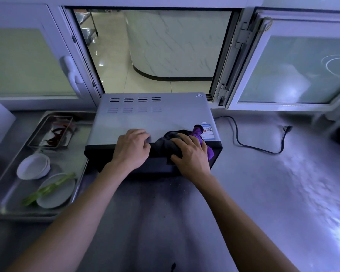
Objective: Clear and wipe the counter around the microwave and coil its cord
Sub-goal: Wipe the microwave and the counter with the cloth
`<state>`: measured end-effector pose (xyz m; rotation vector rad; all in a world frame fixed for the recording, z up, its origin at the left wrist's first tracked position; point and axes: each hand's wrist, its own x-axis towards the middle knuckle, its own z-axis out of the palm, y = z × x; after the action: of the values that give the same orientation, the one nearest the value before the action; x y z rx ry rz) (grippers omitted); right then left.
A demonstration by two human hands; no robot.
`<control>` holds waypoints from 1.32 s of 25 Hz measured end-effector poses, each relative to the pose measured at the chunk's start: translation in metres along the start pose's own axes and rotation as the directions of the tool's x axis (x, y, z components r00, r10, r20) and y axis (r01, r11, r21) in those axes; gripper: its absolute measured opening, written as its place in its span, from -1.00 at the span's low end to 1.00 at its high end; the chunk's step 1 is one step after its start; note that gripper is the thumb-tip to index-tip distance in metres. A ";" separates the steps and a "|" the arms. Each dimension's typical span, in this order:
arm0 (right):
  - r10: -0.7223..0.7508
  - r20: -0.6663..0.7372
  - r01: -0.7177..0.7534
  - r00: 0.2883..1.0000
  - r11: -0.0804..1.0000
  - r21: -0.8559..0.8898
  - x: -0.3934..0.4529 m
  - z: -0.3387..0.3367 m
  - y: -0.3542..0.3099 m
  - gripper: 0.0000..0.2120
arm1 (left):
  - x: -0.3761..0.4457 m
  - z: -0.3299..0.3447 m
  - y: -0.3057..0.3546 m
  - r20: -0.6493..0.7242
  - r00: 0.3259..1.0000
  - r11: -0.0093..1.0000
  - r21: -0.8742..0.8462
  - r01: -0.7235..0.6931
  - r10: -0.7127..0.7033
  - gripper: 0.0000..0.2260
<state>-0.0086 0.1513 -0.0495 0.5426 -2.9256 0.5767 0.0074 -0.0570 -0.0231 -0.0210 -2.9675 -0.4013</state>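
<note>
Nearest to us lies the dull grey stainless-steel counter, with a few crumbs and a small dark scrap at its front edge. Our two bare forearms reach forward over it. Our left hand rests palm-down on the front top edge of the silver box-shaped microwave, fingers loosely bent over the edge and holding nothing. Our right hand presses a crumpled dark grey and purple cloth against the microwave's front right corner, fingers spread and curled over the bunched fabric.

To the left, just beside the microwave, a shallow steel tray carries a white plate with green vegetable stalks, a stack of small white bowls, and a rectangular metal pan holding dried red chillies.

To the right, the black power cord lies loose on the counter, snaking from the microwave's rear to its unplugged plug.

Behind the microwave a white-framed serving hatch stands open onto a tiled floor.
</note>
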 end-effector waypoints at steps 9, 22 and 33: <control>0.074 0.007 -0.074 0.997 0.992 0.104 0.056 -0.005 0.002 -0.58 | 0.037 -0.003 -0.017 0.024 1.000 1.000 0.027 0.006 -0.007 -0.75; 0.108 0.095 -0.117 0.990 0.988 0.101 0.192 0.008 0.012 -0.62 | 0.107 -0.003 -0.034 0.008 0.999 0.999 0.019 0.034 -0.034 -0.77; 0.058 0.094 -0.068 0.994 0.991 0.112 0.151 -0.004 -0.003 -0.75 | 0.087 -0.006 -0.024 0.016 0.999 0.999 -0.018 0.030 -0.030 -0.77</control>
<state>-0.1475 0.1011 -0.0187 0.5030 -3.0186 0.7518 -0.0783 -0.0822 -0.0105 0.0179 -2.9832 -0.4337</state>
